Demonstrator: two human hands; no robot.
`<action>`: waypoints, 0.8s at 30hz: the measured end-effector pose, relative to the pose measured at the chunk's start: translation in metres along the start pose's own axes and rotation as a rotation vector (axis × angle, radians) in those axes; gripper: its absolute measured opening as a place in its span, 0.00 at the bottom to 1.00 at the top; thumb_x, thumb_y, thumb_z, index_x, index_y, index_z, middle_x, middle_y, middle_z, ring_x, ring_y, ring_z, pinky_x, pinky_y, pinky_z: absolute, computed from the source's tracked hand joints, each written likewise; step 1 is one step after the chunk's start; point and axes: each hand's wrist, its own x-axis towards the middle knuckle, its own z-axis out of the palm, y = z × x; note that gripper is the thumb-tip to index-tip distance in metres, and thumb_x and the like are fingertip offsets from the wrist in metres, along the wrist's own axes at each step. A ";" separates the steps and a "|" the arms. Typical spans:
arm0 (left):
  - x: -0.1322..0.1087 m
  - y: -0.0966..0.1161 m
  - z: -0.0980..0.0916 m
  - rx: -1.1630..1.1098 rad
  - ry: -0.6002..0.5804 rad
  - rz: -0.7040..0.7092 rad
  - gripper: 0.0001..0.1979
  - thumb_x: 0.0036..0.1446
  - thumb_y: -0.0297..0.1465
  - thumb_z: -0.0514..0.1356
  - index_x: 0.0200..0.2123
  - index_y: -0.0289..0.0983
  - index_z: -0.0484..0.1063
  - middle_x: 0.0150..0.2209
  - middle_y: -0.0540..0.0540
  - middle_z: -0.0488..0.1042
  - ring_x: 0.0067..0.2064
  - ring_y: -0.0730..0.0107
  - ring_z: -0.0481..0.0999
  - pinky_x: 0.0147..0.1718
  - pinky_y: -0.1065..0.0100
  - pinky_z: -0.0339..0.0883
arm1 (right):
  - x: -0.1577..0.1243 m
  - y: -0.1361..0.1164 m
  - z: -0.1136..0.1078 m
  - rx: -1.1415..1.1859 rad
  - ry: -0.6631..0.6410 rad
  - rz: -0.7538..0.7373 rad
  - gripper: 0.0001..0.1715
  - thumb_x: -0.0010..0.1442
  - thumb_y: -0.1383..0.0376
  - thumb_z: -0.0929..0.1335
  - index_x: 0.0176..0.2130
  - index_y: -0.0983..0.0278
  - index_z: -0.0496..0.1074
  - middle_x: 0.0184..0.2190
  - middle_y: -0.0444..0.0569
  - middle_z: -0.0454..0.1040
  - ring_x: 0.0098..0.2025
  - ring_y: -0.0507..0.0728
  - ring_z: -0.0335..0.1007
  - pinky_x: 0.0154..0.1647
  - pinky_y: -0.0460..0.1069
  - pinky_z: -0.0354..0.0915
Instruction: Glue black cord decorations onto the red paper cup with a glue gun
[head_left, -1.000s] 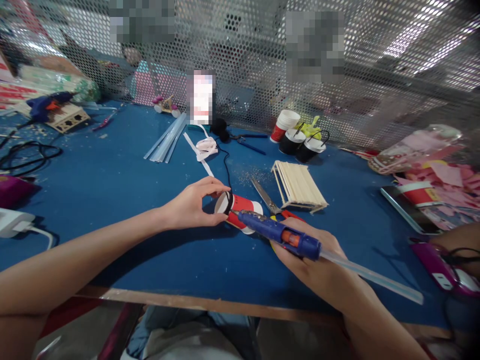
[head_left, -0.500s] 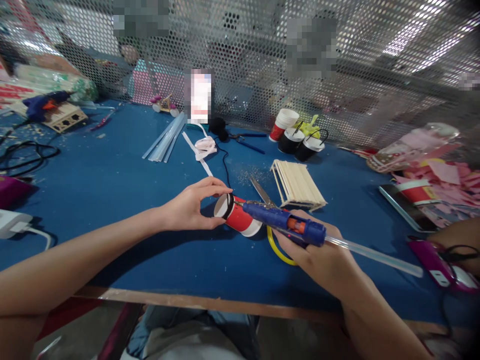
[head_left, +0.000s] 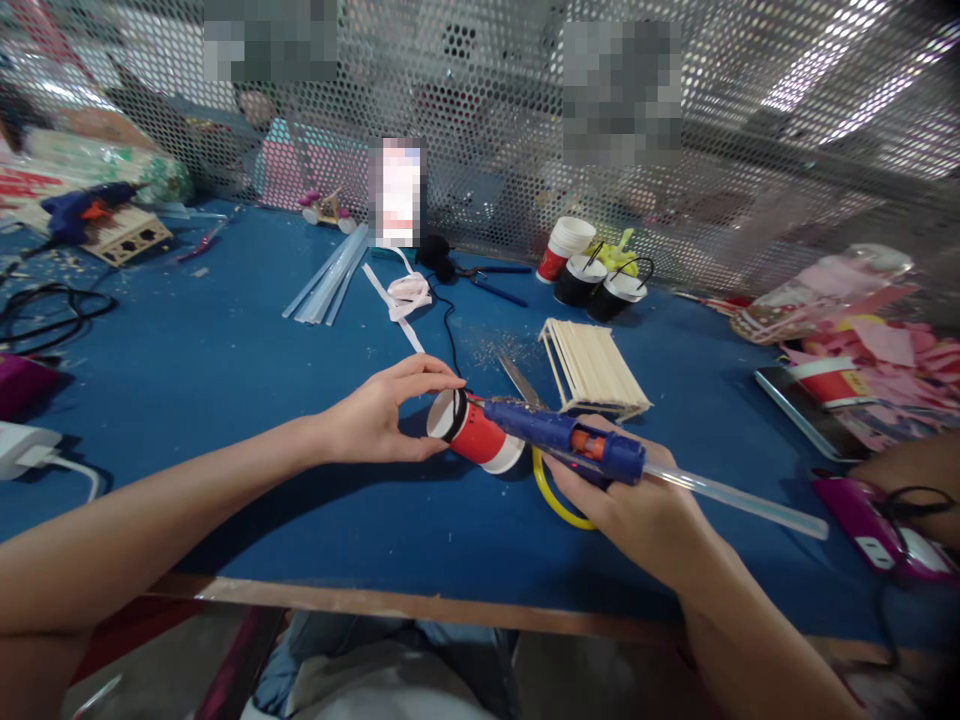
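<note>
A red and white paper cup (head_left: 481, 438) lies tilted on its side above the blue table. My left hand (head_left: 401, 408) grips its left end between thumb and fingers. Black cord (head_left: 457, 415) wraps the cup near that end and trails off behind it. My right hand (head_left: 637, 500) is closed round a blue hot glue gun (head_left: 551, 432), its nozzle at the corded part of the cup; whether it touches I cannot tell. A clear glue stick (head_left: 742, 500) sticks out of the gun's rear. Partly hidden below the gun are scissors with a yellow handle (head_left: 559, 500).
A small wooden-stick rack (head_left: 596, 368) stands beyond my right hand. Farther back are cups wrapped in black cord (head_left: 616, 296), blue-handled pliers (head_left: 499, 285), white ribbon (head_left: 409, 295) and glue sticks (head_left: 330, 280). Another person's arm (head_left: 919, 470) rests at right, near a purple power strip (head_left: 862, 520).
The glue gun and its glue stick have shifted slightly to the left. My left hand and the cup have hardly moved.
</note>
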 end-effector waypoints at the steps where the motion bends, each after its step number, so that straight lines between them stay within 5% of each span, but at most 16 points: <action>1: 0.000 0.000 0.000 0.004 0.003 -0.003 0.26 0.48 0.30 0.62 0.52 0.35 0.64 0.48 0.38 0.66 0.49 0.63 0.69 0.48 0.62 0.67 | -0.001 0.000 0.000 -0.006 -0.010 0.002 0.08 0.54 0.69 0.63 0.29 0.61 0.70 0.21 0.46 0.71 0.21 0.52 0.66 0.21 0.48 0.63; 16: 0.000 -0.009 0.005 -0.018 0.063 -0.139 0.24 0.47 0.35 0.64 0.49 0.35 0.67 0.45 0.41 0.68 0.42 0.68 0.71 0.42 0.65 0.70 | -0.015 0.005 0.007 0.067 -0.110 -0.030 0.04 0.55 0.67 0.65 0.35 0.60 0.67 0.30 0.43 0.73 0.29 0.53 0.70 0.32 0.49 0.67; 24: 0.001 -0.002 0.000 0.010 0.016 -0.053 0.26 0.47 0.32 0.64 0.51 0.34 0.65 0.47 0.38 0.67 0.46 0.65 0.70 0.46 0.63 0.68 | -0.004 0.000 -0.003 0.039 -0.058 0.001 0.06 0.54 0.67 0.63 0.29 0.60 0.70 0.23 0.47 0.73 0.25 0.55 0.70 0.27 0.49 0.68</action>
